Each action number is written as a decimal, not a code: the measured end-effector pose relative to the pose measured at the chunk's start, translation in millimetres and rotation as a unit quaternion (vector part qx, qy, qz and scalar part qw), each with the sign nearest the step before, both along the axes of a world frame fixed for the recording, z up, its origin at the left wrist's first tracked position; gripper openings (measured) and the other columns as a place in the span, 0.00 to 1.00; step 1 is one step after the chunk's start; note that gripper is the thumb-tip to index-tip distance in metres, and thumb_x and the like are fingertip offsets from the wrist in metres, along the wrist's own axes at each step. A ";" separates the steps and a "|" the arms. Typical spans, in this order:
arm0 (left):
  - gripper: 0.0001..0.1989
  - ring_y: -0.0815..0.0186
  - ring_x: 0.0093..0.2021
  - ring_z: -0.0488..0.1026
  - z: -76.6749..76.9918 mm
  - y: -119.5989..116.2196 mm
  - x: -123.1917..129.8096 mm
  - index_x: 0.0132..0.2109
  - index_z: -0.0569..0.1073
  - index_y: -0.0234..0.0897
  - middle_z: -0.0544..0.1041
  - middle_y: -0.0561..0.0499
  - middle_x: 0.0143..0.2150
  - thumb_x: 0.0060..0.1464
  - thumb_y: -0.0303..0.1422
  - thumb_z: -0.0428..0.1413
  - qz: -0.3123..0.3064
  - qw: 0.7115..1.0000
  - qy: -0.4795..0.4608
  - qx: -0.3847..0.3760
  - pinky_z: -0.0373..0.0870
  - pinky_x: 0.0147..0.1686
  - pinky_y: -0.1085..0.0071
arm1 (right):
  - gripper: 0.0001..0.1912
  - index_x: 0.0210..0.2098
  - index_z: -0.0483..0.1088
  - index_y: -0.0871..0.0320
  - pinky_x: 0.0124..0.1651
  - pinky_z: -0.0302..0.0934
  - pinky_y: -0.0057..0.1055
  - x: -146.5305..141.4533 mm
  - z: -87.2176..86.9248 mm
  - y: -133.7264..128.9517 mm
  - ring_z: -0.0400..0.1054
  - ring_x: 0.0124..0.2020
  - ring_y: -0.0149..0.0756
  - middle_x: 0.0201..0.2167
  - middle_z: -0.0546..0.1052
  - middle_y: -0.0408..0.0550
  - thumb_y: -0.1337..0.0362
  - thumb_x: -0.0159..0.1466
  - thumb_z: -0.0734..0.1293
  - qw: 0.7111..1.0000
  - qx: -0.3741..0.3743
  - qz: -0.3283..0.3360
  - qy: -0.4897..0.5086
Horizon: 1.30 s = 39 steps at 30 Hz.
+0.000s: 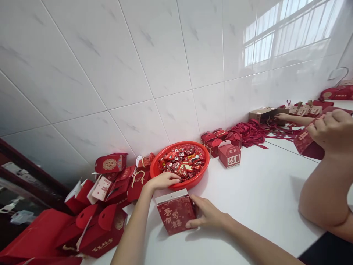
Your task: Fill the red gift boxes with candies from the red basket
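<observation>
My left hand (164, 180) reaches over the near rim of a red plastic basket (156, 167) heaped with wrapped candies (183, 162). Its fingers bend down at the candies, and whether they hold one is hidden. Just in front of the basket, my right hand (205, 212) grips the right side of a dark red box (176, 215) with pale characters on its front, thumb on the front face. The box stands on the white table (237, 206), slightly tilted, with a white flap raised at its top.
Red gift boxes (104, 226) crowd the left side. More boxes (229, 154) and a pile of red ribbons (248, 133) lie along the tiled wall. Another person's hands (332, 129) work at the right, one at a cardboard box (263, 115).
</observation>
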<state>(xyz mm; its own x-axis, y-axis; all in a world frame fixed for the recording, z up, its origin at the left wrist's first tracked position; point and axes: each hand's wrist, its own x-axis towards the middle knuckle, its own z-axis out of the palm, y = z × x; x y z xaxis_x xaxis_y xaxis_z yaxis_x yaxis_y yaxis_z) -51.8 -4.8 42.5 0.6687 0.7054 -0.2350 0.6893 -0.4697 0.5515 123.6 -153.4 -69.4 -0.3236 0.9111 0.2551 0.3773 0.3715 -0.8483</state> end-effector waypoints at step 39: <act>0.31 0.47 0.62 0.70 -31.4 26.0 39.0 0.57 0.76 0.38 0.70 0.42 0.64 0.41 0.34 0.60 -0.019 0.994 0.102 -0.028 0.66 0.59 0.61 | 0.39 0.62 0.59 0.53 0.46 0.63 0.35 4.8 4.4 0.3 0.71 0.46 0.46 0.52 0.74 0.52 0.55 0.56 0.74 0.998 0.000 0.000 -0.056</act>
